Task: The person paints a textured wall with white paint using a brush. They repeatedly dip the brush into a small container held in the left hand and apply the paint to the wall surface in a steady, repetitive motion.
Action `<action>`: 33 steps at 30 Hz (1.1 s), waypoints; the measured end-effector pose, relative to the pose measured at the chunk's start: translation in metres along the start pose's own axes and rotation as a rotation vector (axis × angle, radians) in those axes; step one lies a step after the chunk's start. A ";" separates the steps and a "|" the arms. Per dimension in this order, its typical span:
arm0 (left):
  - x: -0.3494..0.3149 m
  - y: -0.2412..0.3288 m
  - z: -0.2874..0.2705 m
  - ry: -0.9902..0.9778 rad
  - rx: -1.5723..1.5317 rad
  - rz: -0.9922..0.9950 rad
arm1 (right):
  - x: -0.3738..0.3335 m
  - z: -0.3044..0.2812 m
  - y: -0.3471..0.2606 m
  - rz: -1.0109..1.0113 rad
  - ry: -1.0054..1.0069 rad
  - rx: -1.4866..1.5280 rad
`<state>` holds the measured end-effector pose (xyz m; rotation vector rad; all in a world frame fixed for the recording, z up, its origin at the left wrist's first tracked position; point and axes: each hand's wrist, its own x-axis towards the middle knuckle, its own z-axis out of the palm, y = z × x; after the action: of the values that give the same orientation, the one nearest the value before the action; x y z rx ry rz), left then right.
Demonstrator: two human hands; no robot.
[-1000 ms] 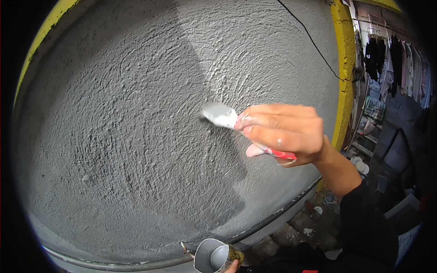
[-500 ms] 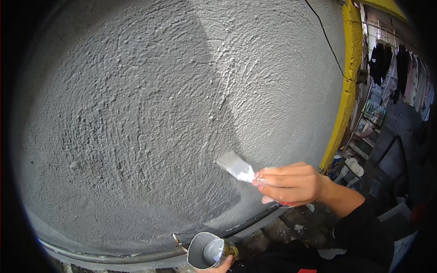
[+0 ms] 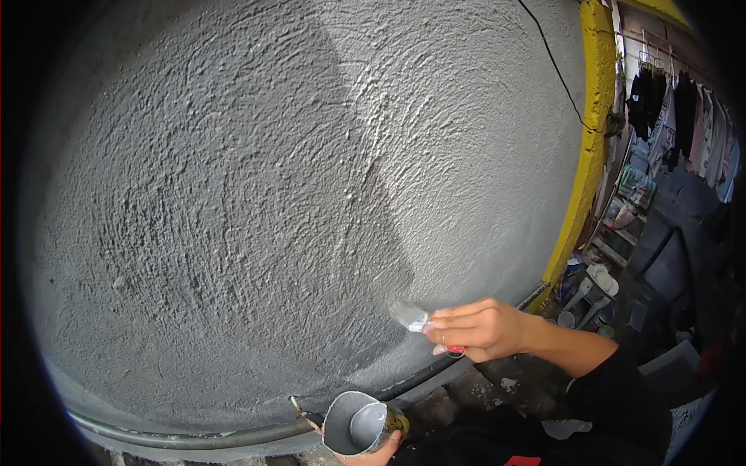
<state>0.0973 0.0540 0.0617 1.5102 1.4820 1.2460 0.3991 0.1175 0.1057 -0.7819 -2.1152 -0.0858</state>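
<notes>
A paintbrush [image 3: 408,315], its bristles and ferrule coated in pale grey paint, is pinched in my right hand [image 3: 482,332]. Its bristles press on the rough grey wall [image 3: 233,217], near the lower edge of the plaster. Below and to the left, my left hand [image 3: 377,453] grips a cut-open container [image 3: 353,423] by its right side. Inside the container some light grey paint shows. Most of the left hand's fingers are hidden behind the container.
Along the wall's foot runs a grey pipe [image 3: 194,440], with a short pipe stub [image 3: 297,406] near the container. A yellow post [image 3: 584,163] edges the wall at right. Beyond it stand a small stool [image 3: 592,291] and hanging clothes [image 3: 684,116]. A black cable [image 3: 556,62] hangs down the wall.
My right hand has moved down and slightly left, carrying the paintbrush lower along the wall. The container in my left hand has hardly moved.
</notes>
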 end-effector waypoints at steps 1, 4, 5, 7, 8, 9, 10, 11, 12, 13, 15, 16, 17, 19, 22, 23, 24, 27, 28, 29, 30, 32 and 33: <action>0.000 0.001 0.001 0.011 -0.052 -0.013 | 0.012 -0.008 0.001 -0.051 0.042 -0.035; -0.003 0.003 0.005 0.038 -0.175 -0.038 | 0.051 -0.035 0.008 -0.155 0.127 -0.122; -0.005 0.004 0.008 0.065 -0.190 -0.021 | 0.065 -0.044 0.012 -0.181 0.141 -0.136; -0.004 0.005 0.007 0.060 -0.196 -0.008 | 0.082 -0.054 0.011 -0.255 0.218 -0.187; -0.002 0.005 0.003 0.025 -0.188 -0.020 | 0.088 -0.056 0.008 -0.297 0.275 -0.222; -0.004 0.004 0.000 -0.004 -0.179 -0.039 | 0.093 -0.057 0.005 -0.338 0.330 -0.247; -0.005 0.004 0.001 0.024 -0.167 -0.051 | 0.100 -0.063 -0.001 -0.385 0.385 -0.284; -0.005 0.006 0.004 0.036 -0.159 -0.060 | 0.100 -0.063 -0.006 -0.401 0.421 -0.319; -0.005 0.007 0.005 0.051 -0.151 -0.069 | 0.099 -0.061 -0.011 -0.418 0.457 -0.351; -0.004 0.005 0.004 0.043 -0.144 -0.059 | 0.096 -0.056 -0.011 -0.408 0.449 -0.357; -0.002 0.001 0.003 0.013 -0.128 -0.036 | 0.081 -0.045 -0.005 -0.362 0.409 -0.355; -0.001 -0.001 0.002 0.003 -0.105 -0.026 | 0.068 -0.032 0.002 -0.331 0.375 -0.338; -0.001 -0.003 0.002 0.002 -0.083 -0.017 | 0.056 -0.020 0.007 -0.306 0.340 -0.315; -0.002 -0.010 0.003 0.039 -0.090 0.004 | 0.031 0.001 0.006 -0.174 0.324 -0.154; 0.003 -0.008 0.012 0.006 -0.153 -0.028 | -0.004 0.025 0.004 0.111 0.423 -0.057; 0.005 -0.024 0.014 -0.007 -0.132 0.029 | -0.016 0.028 0.002 0.222 0.480 -0.050; 0.006 -0.053 0.016 -0.016 -0.103 0.079 | -0.026 0.029 -0.005 0.360 0.501 -0.036; 0.007 -0.064 0.028 -0.031 -0.091 0.150 | -0.038 0.035 -0.020 0.678 0.628 0.296; 0.006 -0.066 0.034 -0.016 -0.100 0.175 | -0.034 0.040 -0.026 0.792 0.765 0.524; 0.008 -0.065 0.040 -0.011 -0.113 0.205 | -0.035 0.036 -0.034 0.838 0.809 0.693; 0.011 -0.069 0.045 -0.013 -0.131 0.294 | -0.036 0.030 -0.040 0.875 0.853 0.866; 0.017 -0.071 0.050 -0.027 -0.077 0.459 | -0.043 0.017 -0.056 0.953 0.883 1.041; 0.021 -0.070 0.054 -0.040 -0.062 0.501 | -0.048 0.010 -0.061 0.961 0.824 1.052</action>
<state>0.1222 0.0920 -0.0173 1.9212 1.0565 1.5144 0.3787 0.0479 0.0761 -0.7874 -0.6543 0.9611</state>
